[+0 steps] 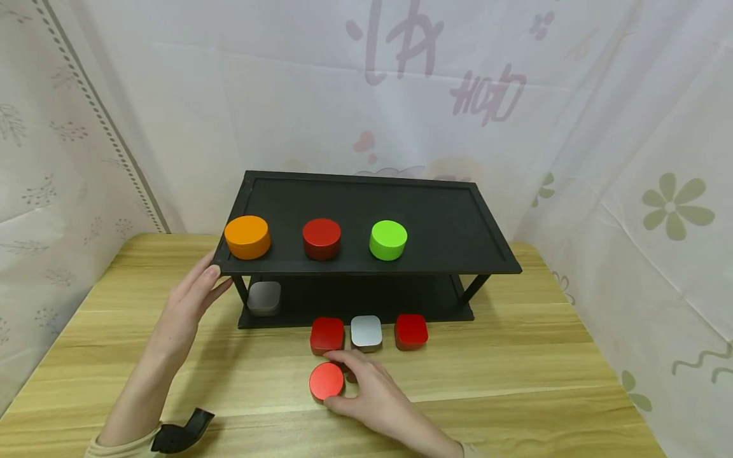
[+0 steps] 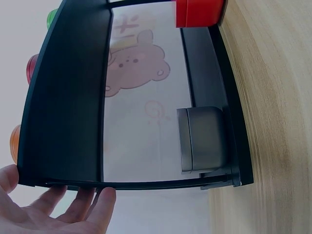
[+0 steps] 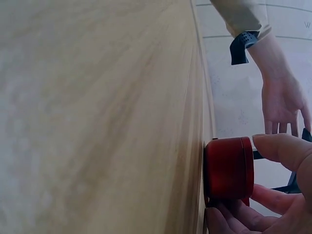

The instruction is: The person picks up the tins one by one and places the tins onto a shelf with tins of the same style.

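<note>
My left hand (image 1: 186,299) holds the left edge of a black two-tier shelf (image 1: 366,203); in the left wrist view its thumb lies at the upper board and its fingers lie under it. On the table in front, my right hand (image 1: 372,391) grips a round red tin (image 1: 326,380) between thumb and fingers. The right wrist view shows that red tin (image 3: 226,168) with a lid seam. Just behind it stand a square red tin (image 1: 327,335), a square silver tin (image 1: 366,332) and another square red tin (image 1: 411,331), in a row.
Along the upper board's front stand an orange round tin (image 1: 247,237), a dark red round tin (image 1: 322,239) and a green round tin (image 1: 388,240). A square grey tin (image 1: 264,298) sits at the lower board's left end. Printed cloth (image 1: 343,114) hangs behind the wooden table (image 1: 515,381).
</note>
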{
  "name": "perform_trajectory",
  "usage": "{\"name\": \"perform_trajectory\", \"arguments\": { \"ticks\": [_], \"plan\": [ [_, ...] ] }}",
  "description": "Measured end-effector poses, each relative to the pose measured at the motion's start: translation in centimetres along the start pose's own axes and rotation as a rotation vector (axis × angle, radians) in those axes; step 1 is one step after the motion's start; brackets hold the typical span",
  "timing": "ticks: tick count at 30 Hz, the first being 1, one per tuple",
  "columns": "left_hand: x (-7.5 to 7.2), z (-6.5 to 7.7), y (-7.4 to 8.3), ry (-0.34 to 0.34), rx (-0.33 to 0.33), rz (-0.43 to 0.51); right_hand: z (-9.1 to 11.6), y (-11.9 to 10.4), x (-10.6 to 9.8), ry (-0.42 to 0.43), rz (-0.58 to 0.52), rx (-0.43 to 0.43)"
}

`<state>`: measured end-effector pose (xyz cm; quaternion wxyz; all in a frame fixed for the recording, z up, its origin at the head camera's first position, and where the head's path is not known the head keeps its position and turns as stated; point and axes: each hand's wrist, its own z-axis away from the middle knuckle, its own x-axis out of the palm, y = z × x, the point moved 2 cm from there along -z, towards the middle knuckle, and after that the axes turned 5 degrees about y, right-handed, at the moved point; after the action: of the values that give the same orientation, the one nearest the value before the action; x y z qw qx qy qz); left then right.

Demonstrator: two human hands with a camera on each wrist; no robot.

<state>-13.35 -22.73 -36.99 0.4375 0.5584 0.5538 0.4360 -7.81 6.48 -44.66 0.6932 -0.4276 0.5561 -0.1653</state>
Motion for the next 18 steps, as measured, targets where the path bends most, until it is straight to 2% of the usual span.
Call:
{"name": "perform_trajectory", "arguments": {
  "ticks": [11, 18],
  "plan": [
    [0.17, 0.03, 0.06, 0.01, 0.001, 0.017, -0.17, -0.02, 0.3, -0.007, 0.071, -0.013],
    [0.13, 0.04, 0.03, 0.014, -0.003, 0.01, -0.23, -0.03, 0.31, -0.02, 0.078, -0.012]
  ]
}}
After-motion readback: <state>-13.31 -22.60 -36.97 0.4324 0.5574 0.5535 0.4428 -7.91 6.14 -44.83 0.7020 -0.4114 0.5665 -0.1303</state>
